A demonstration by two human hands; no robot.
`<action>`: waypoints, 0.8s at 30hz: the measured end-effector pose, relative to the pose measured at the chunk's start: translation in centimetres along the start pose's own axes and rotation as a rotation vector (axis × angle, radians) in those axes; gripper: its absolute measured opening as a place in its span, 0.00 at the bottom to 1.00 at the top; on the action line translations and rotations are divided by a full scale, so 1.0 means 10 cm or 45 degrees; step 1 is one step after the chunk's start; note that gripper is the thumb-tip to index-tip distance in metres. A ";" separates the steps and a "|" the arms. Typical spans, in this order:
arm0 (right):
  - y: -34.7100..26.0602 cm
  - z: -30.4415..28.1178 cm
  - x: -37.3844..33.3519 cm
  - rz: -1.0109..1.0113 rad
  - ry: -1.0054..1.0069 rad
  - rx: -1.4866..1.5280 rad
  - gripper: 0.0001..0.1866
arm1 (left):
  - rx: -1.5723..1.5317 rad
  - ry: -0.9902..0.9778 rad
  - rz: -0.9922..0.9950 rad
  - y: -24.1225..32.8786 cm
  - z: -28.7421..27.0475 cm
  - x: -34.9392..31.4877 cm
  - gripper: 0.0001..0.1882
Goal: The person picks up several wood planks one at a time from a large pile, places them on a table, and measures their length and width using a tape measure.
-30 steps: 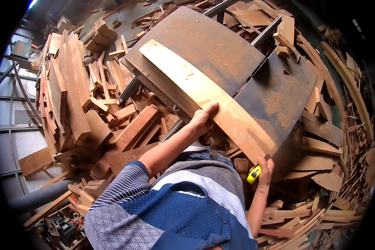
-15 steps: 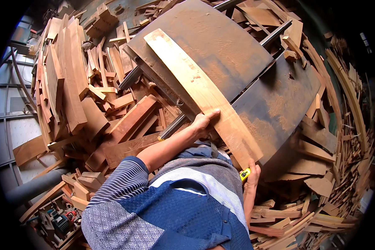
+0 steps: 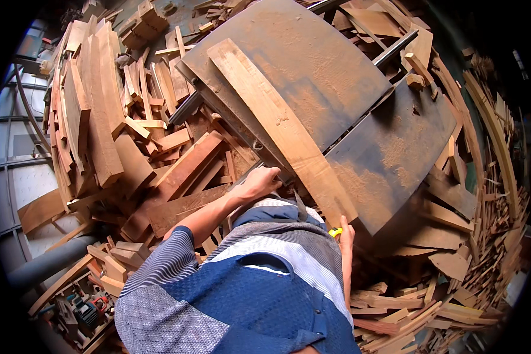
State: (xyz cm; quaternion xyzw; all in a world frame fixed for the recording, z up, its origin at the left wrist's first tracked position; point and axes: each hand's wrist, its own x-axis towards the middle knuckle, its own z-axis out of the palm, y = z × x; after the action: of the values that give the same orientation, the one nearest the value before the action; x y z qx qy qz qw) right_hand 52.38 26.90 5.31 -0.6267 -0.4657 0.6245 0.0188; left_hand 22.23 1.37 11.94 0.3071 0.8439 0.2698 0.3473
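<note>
A long, pale wooden board [image 3: 277, 121] lies slantwise across the dusty metal machine table [image 3: 295, 59], its near end sticking out toward my body. My right hand [image 3: 347, 239] is closed around a small yellow tape measure [image 3: 335, 232], with the fingers up against the board's near end. Most of the tape measure is hidden by that hand. My left hand [image 3: 259, 182] is off the board, by the table's near left edge in front of my waist. Its fingers are curled in, and whatever may be inside them is hidden.
Stacked planks [image 3: 100, 106] and offcuts crowd the left side. More scrap wood [image 3: 430, 312] is heaped at the right. Metal rails [image 3: 395, 48] stick out past the table. A grey pipe [image 3: 50, 262] and a green power tool [image 3: 85, 312] are at the lower left.
My left hand has let go of the board and drawn back to the left. The board's near end has swung a little left, and my right hand with the tape measure has moved left too.
</note>
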 end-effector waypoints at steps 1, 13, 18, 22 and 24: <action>0.00 0.02 -0.02 -0.026 0.019 -0.154 0.22 | -0.029 0.013 -0.014 -0.05 0.01 0.01 0.15; 0.34 0.14 -0.32 0.055 0.092 0.293 0.23 | -0.033 0.045 0.226 -0.22 -0.31 0.20 0.10; 0.90 0.11 -0.67 0.262 0.141 0.420 0.21 | 0.153 0.166 0.359 -0.46 -0.59 0.58 0.09; 1.30 0.35 -1.00 0.128 0.164 0.302 0.19 | 0.543 0.144 0.786 -0.43 -1.00 0.99 0.26; 1.52 0.38 -1.14 0.110 0.282 0.370 0.19 | 0.803 0.015 0.819 -0.30 -1.09 1.20 0.34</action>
State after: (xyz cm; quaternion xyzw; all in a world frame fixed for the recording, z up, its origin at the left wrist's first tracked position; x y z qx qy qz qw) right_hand 60.26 9.27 4.02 -0.7016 -0.3385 0.6127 0.1334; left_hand 6.19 5.24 11.55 0.6431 0.7485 0.0955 0.1305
